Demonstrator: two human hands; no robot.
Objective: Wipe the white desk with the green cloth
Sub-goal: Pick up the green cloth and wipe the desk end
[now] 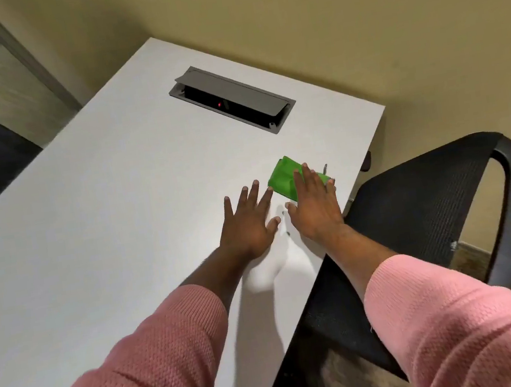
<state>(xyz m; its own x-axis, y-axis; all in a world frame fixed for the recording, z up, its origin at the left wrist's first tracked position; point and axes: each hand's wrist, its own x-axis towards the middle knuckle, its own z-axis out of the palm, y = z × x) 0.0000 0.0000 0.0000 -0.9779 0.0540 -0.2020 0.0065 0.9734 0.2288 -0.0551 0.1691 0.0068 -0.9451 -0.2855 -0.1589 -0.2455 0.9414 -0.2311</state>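
A folded green cloth (pixel 283 178) lies on the white desk (pixel 112 221) near its right edge. My right hand (pixel 314 207) is flat, fingers spread, its fingertips over the near part of the cloth and hiding that part. Whether it presses on the cloth I cannot tell. My left hand (pixel 248 222) rests just to the left, fingers apart, palm down over the bare desk, its fingertips close to the cloth's left corner but apart from it. Both arms wear pink knitted sleeves.
A grey cable box (pixel 233 100) with its lid raised is set into the desk's far part. A black mesh chair (pixel 429 210) stands against the desk's right edge. A beige wall runs behind; a dark panel stands at the left.
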